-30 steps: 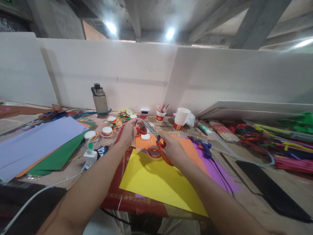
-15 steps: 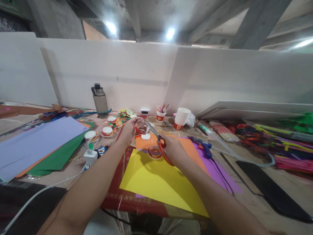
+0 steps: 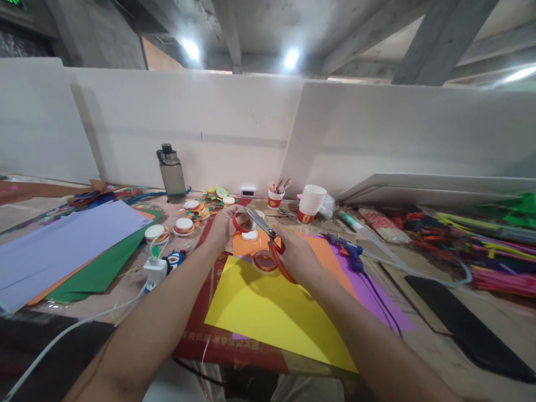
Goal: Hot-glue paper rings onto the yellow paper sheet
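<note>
Red paper ring (image 3: 243, 229) is pinched in the fingers of the left hand (image 3: 224, 226). Metal scissors with orange-red handles (image 3: 263, 224) are gripped in the right hand (image 3: 295, 254), blades pointed at the ring; blade contact can't be told. Just right of the left hand, a flat white disc (image 3: 250, 235) is laid on an orange paper sheet (image 3: 239, 245). Second red ring (image 3: 260, 267) is set just left of the right hand. Yellow rectangular paper sheet (image 3: 268, 310) is spread below both hands. Blue glue gun (image 3: 355, 259) is parked right of the right hand.
</note>
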A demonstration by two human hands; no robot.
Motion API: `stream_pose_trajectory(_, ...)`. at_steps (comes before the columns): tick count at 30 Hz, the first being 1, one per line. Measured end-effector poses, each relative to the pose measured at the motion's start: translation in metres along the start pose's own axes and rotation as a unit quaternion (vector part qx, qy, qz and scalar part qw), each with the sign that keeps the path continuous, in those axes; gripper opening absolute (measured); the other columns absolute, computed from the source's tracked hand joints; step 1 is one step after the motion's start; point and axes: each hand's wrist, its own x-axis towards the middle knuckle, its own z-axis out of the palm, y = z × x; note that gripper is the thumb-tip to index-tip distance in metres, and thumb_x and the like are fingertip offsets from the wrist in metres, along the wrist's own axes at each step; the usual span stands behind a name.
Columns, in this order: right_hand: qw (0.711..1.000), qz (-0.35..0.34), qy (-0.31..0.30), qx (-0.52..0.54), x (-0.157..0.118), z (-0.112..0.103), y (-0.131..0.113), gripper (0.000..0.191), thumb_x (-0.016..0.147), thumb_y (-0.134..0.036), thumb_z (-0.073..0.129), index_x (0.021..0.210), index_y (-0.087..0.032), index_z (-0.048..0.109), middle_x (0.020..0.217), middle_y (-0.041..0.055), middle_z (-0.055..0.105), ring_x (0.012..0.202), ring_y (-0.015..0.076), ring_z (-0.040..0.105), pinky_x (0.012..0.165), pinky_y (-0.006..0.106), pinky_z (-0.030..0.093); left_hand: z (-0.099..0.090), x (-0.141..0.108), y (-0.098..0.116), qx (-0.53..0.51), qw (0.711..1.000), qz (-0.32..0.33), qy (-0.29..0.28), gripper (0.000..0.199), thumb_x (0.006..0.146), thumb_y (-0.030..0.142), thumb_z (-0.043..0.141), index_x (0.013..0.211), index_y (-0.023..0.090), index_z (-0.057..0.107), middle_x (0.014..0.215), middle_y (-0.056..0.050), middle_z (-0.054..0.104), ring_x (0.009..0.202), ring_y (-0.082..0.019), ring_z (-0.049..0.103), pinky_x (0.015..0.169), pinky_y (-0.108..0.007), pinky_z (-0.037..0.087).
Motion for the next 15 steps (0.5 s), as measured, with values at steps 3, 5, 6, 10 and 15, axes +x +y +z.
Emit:
stream_pose_trajectory(3,1.000,0.000,-0.002,0.003,0.000,0.000,-0.001,0.032,0.088,-0.029,0.056,0.120,-0.022,0.058,0.098,0.0085,0.065,0.079,0.0199,0.059,0.070,0.028,0.042,0.005,-0.002,0.007,0.006,0.999,-0.003,0.039,0.022,0.059,0.014,0.079,0.068,0.014,0.059,0.061,0.003,0.062,0.055,-0.009,0.058,0.056,-0.020,0.047)
stream_pose_trajectory(5,1.000,0.000,0.004,0.007,-0.001,0.000,-0.002,0.034,0.090,-0.031,0.054,0.123,-0.022,0.056,0.106,0.0105,0.064,0.083,0.0210,0.059,0.073,0.030,0.043,0.009,-0.003,0.012,0.007,0.997,-0.006,0.070,0.017,0.063,0.014,0.075,0.069,0.014,0.059,0.062,0.002,0.063,0.053,-0.009,0.057,0.054,-0.020,0.047)
stream_pose_trajectory(6,1.000,0.000,0.008,0.009,-0.001,0.000,-0.003,0.035,0.090,-0.031,0.052,0.124,-0.021,0.056,0.109,0.0115,0.062,0.086,0.0217,0.059,0.074,0.031,0.044,0.010,-0.003,0.014,0.007,0.997,-0.006,0.079,0.014,0.065,0.014,0.073,0.070,0.014,0.059,0.063,0.002,0.064,0.053,-0.009,0.057,0.052,-0.020,0.046)
stream_pose_trajectory(10,1.000,-0.003,0.010,0.011,-0.001,0.001,-0.003,0.036,0.092,-0.031,0.048,0.126,-0.020,0.054,0.110,0.0127,0.061,0.088,0.0230,0.059,0.076,0.032,0.044,0.013,-0.004,0.014,0.004,0.997,-0.006,0.078,0.011,0.068,0.012,0.070,0.072,0.015,0.059,0.063,0.002,0.065,0.050,-0.009,0.056,0.047,-0.018,0.042)
stream_pose_trajectory(15,1.000,0.006,0.006,0.011,-0.001,0.005,0.000,0.036,0.090,-0.032,0.053,0.125,-0.022,0.055,0.105,0.0105,0.063,0.082,0.0214,0.058,0.072,0.030,0.043,0.014,-0.005,0.008,0.000,0.999,-0.002,0.050,0.023,0.060,0.012,0.078,0.072,0.014,0.059,0.061,0.003,0.062,0.053,-0.009,0.059,0.052,-0.020,0.047)
